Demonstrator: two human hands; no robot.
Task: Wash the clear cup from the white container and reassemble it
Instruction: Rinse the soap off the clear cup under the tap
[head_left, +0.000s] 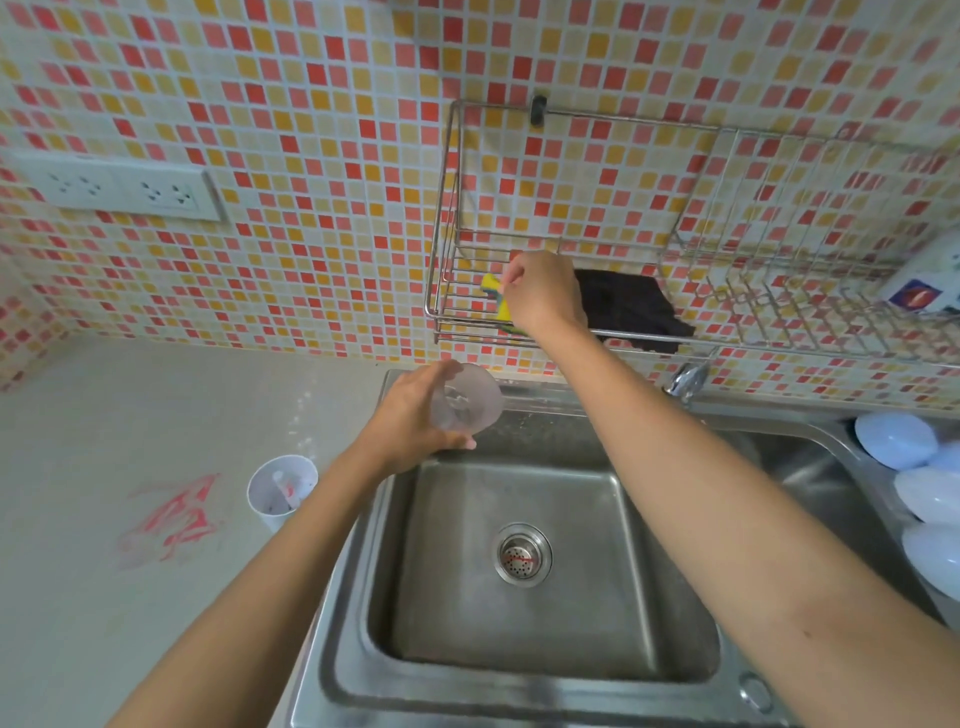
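Pale grey counter, red-and-yellow mosaic wall | steel sink | white container on counter — small items inside | left hand grips clear plastic cup over sink's rim | right hand pinches yellow sponge in wire rack — beside black cloth

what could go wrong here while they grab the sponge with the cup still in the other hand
1. The left hand holds the clear cup tilted over the sink edge; a loose grip could drop it into the basin.
2. The right hand pinches the yellow sponge inside the wire rack; pulling may snag the black cloth beside it.
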